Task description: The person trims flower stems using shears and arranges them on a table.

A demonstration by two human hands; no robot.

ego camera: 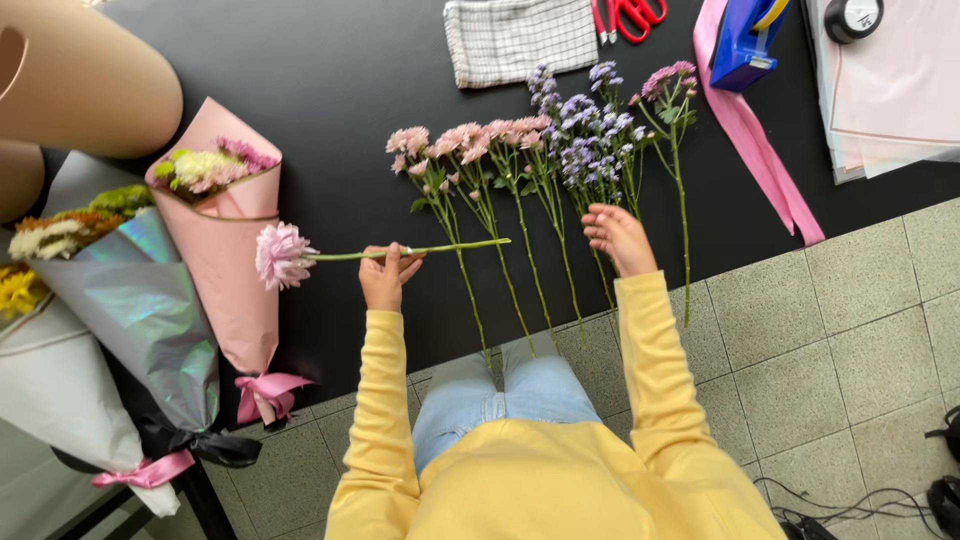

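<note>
Right now our left hand pinches the green stem of a single pale pink, many-petalled chrysanthemum, holding it level above the black tabletop, with the bloom pointing toward the cone-shaped pink paper bouquet and the cut end reaching over the row of loose flowers. Our right hand is open, fingers loosely spread, resting on or just over the lower stems of the small purple-flowered sprigs; we cannot tell whether it presses them.

Between our hands lie the light pink spray chrysanthemums, side by side with stems running off the table edge toward us, and one taller pink-headed stem lies farthest right.

We judge the held flower light but top-heavy: the stem looks firm enough to stay straight, yet it would snap if bent sharply, and the petals would bruise easily. The best hold seems to be on the bare stem around the middle, never on the bloom.

At the far edge sit a checked cloth, red-handled scissors, a blue tape dispenser and a pink ribbon. An iridescent-wrapped bouquet stands at our left.
</note>
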